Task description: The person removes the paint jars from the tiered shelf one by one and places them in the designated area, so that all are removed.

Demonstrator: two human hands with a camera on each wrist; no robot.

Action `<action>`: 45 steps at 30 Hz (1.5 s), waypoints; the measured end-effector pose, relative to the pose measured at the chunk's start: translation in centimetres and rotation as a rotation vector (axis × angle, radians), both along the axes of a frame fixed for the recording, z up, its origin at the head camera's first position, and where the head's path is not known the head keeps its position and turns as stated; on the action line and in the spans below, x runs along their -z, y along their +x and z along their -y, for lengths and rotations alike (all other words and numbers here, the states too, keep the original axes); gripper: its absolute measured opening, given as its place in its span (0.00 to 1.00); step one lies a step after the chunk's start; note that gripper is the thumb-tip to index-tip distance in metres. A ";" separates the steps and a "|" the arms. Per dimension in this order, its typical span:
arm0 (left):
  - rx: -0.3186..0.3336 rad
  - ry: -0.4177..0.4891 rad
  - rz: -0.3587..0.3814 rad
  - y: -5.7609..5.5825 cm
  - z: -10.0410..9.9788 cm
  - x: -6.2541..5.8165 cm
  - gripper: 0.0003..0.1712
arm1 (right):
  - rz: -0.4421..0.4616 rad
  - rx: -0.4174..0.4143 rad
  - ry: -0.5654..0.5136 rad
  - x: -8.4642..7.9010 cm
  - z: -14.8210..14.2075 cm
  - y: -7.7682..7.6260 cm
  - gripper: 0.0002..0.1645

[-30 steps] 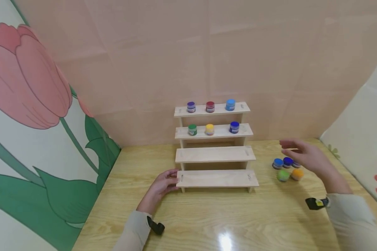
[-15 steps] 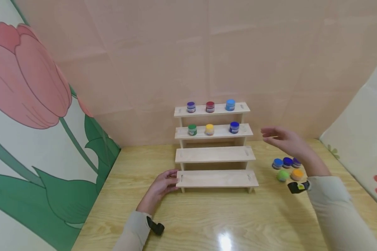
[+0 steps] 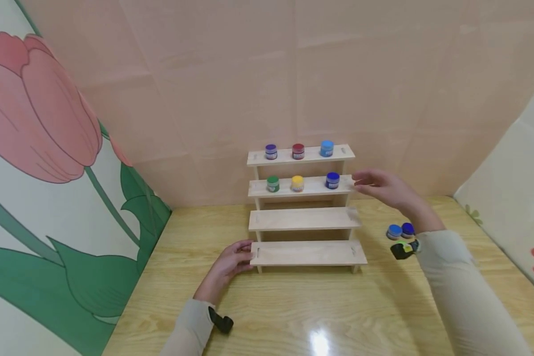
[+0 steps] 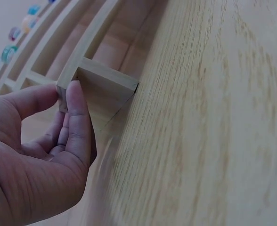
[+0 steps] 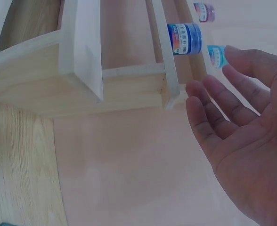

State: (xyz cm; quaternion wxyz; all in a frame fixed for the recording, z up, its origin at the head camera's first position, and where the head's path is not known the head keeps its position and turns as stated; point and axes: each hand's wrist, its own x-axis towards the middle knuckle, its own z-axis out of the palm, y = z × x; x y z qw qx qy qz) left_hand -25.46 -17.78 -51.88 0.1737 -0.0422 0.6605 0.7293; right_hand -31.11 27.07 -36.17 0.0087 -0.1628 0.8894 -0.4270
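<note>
A stepped wooden rack (image 3: 304, 219) with several tiers stands on the table. My left hand (image 3: 230, 259) pinches the left end of its lowest shelf; in the left wrist view the thumb and fingers (image 4: 78, 113) close on the board's corner. My right hand (image 3: 384, 190) is raised by the right end of the second shelf from the top, fingers loosely bent and holding nothing. Nearest to it is a dark blue paint jar (image 3: 332, 181), also in the right wrist view (image 5: 184, 39). Left of that jar are a yellow jar (image 3: 297, 184) and a green jar (image 3: 273, 184).
On the top shelf sit a purple jar (image 3: 271, 152), a red jar (image 3: 298, 152) and a light blue jar (image 3: 327, 149). Right of the rack, a blue jar (image 3: 394, 232) and a dark blue-lidded jar (image 3: 408, 229) stand on the table (image 3: 293, 306), partly behind my right forearm.
My right hand has moved left from above the loose jars to the rack's right side, its forearm now covering some of them. The left hand has kept its grip on the shelf.
</note>
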 end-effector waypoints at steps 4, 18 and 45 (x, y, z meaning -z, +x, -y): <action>0.000 -0.002 0.000 -0.1 0.0 0.0 0.31 | 0.018 -0.010 -0.005 -0.3 0.6 -0.7 0.30; 0.005 -0.015 0.000 0.0 0.1 -0.1 0.32 | -0.015 -0.102 -0.058 -0.2 2.5 -3.0 0.30; 0.012 -0.003 -0.016 0.1 0.0 0.0 0.32 | 0.040 -0.082 0.024 0.4 4.4 -4.7 0.30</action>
